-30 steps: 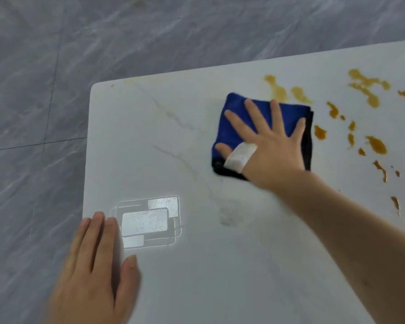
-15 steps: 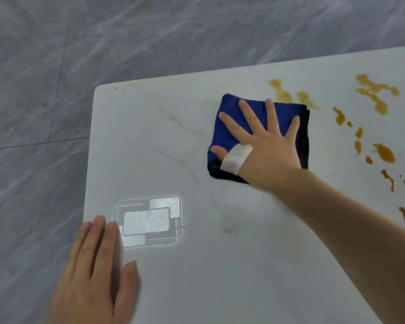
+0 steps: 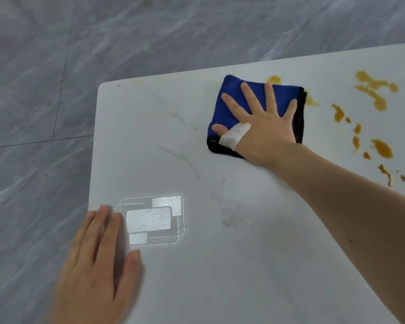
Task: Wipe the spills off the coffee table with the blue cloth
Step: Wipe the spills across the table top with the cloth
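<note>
A folded blue cloth (image 3: 229, 99) with a black edge lies near the far side of the white marble coffee table (image 3: 220, 265). My right hand (image 3: 264, 127) presses flat on it, fingers spread straight, a white plaster round the thumb. Brown spills (image 3: 381, 148) dot the table to the right of the cloth; one patch (image 3: 274, 79) shows at the cloth's far edge. My left hand (image 3: 96, 270) rests flat on the table's left edge, fingers straight.
A bright reflection of a window (image 3: 152, 220) sits on the tabletop beside my left hand. Faint smears (image 3: 229, 220) mark the middle of the table. Grey marbled floor tiles (image 3: 45, 90) surround the table's rounded far-left corner (image 3: 103, 86).
My right hand has slid the cloth away from me, over the spills at its far edge. The left hand has stayed in place.
</note>
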Available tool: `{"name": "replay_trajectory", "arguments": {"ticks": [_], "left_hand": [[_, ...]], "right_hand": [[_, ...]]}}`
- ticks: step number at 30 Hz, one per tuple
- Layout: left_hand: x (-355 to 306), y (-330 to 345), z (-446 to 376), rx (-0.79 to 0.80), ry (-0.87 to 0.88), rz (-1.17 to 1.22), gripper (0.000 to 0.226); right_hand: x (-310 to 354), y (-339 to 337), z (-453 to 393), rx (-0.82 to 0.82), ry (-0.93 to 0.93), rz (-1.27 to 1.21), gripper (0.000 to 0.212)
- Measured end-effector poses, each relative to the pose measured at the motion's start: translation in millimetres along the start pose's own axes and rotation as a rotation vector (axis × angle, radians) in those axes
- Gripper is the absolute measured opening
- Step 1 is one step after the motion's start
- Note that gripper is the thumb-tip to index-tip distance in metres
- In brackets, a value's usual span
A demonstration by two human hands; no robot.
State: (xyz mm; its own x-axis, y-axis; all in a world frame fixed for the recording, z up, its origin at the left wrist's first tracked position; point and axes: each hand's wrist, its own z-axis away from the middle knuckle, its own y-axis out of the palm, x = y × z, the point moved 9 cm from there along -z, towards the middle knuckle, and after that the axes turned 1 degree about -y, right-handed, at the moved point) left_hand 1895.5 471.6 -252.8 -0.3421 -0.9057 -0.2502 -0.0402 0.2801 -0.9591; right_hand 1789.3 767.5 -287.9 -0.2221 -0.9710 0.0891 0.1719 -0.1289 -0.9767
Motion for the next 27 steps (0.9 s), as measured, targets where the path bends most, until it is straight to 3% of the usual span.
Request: {"name": "replay_trajectory", "arguments": {"ticks": [9,20,27], "left_hand": [[-94,20,-47,-0.011,0.232,0.004,0.061],[-116,48,-60,0.008,0.216,-0.025,0.057],[-116,46,-62,0.011,0.211,0.004,0.057]], "right_hand": [[1,2,-1,0.006,-0.006,0.018,0.082],[-12,-4,-33,-0.027,-0.054,0.017,0.078],[-106,-13,-30,-0.002,0.249,-0.038,0.076]]}}
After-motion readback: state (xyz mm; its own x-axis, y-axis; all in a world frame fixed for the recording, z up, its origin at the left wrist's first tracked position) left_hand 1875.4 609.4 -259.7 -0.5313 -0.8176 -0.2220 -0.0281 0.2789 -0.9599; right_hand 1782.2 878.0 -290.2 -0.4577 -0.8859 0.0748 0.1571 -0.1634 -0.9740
